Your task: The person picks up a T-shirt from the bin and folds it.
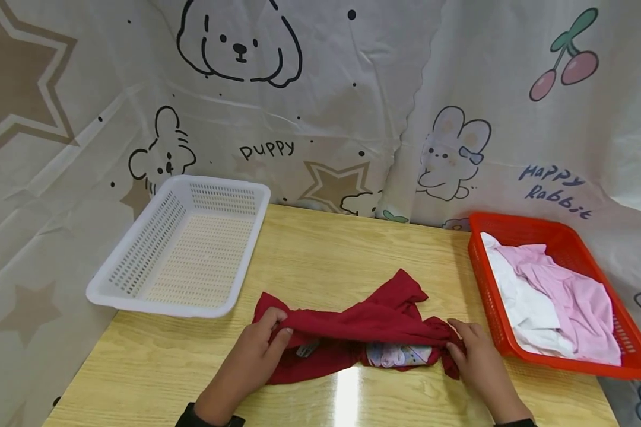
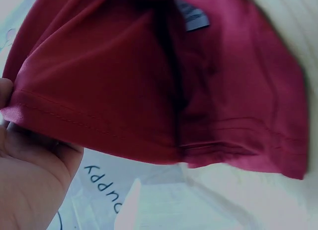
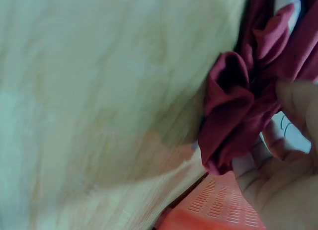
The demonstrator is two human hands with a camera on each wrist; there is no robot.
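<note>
A dark red shirt (image 1: 347, 323) lies crumpled across the front of the table, part of its printed front (image 1: 397, 354) showing beneath a fold. At its left end my left hand (image 1: 256, 347) pinches the hem between thumb and fingers. The left wrist view looks into the lifted, open hem, where a small grey label (image 2: 193, 15) shows inside. My right hand (image 1: 478, 362) grips the bunched cloth at the other end. In the right wrist view, thumb and fingertips hold a twisted part of the red shirt (image 3: 233, 120) close over the table.
A white plastic basket (image 1: 246, 261) stands at the back left with nothing in it. On the right, a red basket (image 1: 486, 296) holds white cloth (image 1: 523, 308) and pink cloth (image 1: 571, 296). A printed curtain (image 1: 342, 107) hangs behind the wooden table (image 1: 310, 255).
</note>
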